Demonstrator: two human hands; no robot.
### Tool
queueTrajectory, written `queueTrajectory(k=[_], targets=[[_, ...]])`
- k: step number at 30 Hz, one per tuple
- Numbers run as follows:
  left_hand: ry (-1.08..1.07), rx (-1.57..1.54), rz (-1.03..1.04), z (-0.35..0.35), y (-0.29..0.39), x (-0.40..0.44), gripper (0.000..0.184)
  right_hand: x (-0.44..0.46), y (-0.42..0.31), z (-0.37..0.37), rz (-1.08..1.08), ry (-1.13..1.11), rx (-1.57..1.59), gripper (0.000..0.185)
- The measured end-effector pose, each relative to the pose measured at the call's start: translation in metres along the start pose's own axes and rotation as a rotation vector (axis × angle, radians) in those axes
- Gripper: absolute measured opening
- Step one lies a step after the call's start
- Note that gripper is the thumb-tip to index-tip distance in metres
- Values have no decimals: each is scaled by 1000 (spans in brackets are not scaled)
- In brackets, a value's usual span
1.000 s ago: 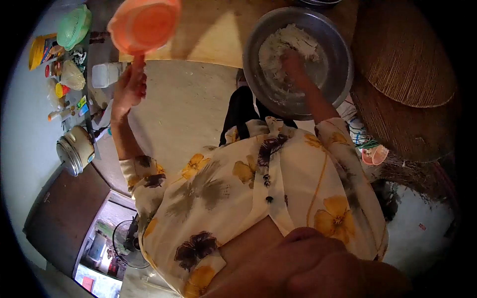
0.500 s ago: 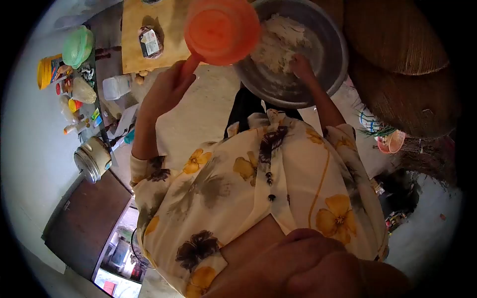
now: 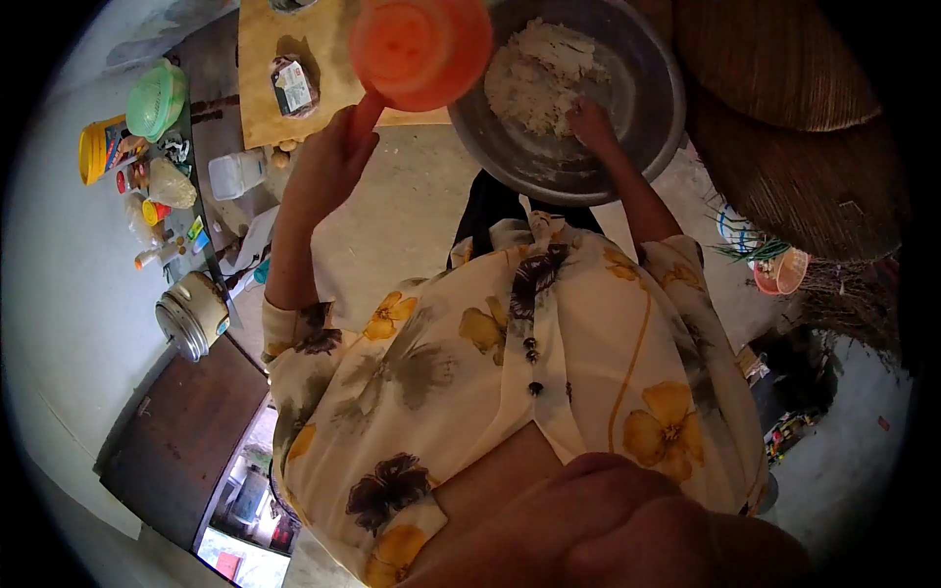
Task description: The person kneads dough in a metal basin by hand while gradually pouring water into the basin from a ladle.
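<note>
My left hand (image 3: 333, 162) is wrapped round the handle of an orange dipper (image 3: 420, 49), held up beside the left rim of a large metal basin (image 3: 642, 162). Whether the dipper holds any liquid cannot be made out. Pale, clumpy dough or flour (image 3: 539, 78) lies in the basin. My right hand (image 3: 588, 122) is inside the basin at the lower right edge of the dough, fingers closed together and pointing down. What its fingertips hold, if anything, is too small to tell.
A wooden table (image 3: 338, 24) bears a labelled package (image 3: 292, 86). Round woven mats (image 3: 784, 69) stand to the right, above an orange basket (image 3: 781, 271). At the left, a shelf carries a green basket (image 3: 157, 101), a yellow container (image 3: 96, 152) and a lidded pot (image 3: 194, 312).
My left hand has brought the dipper rightward from the far left to the basin's rim. My right hand has moved from the middle of the dough to its lower edge. The view has shifted.
</note>
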State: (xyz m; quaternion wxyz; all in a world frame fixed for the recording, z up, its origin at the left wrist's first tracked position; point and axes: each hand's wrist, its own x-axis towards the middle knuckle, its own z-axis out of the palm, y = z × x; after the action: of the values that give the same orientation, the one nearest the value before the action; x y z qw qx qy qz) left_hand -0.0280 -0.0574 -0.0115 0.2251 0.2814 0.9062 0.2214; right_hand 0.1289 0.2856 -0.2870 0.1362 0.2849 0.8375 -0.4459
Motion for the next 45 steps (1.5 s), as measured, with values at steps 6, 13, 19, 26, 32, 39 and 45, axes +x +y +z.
queueTrajectory(k=[6, 13, 19, 26, 32, 39, 45], targets=[[-56, 20, -78, -5, 15, -4, 40, 6, 14, 9, -22, 43, 28, 36], [-24, -4, -32, -1, 8, -3, 35, 3, 2, 8, -86, 95, -68, 36], [29, 0, -4, -4, 6, -4, 32, 4, 6, 10, -135, 135, -104, 35], [45, -47, 20, 1, 3, -5, 38, 9, 9, 8, -137, 97, -170, 31], [-177, -438, -296, 4, -9, -6, 37, 10, 11, 54, -300, -115, 15, 38], [-122, -964, -458, 28, -9, -52, 33, 53, -68, 55, -550, 138, -138, 32], [-7, -1106, -506, 51, -5, -91, 35, 15, -59, 24, -582, 48, -235, 32]])
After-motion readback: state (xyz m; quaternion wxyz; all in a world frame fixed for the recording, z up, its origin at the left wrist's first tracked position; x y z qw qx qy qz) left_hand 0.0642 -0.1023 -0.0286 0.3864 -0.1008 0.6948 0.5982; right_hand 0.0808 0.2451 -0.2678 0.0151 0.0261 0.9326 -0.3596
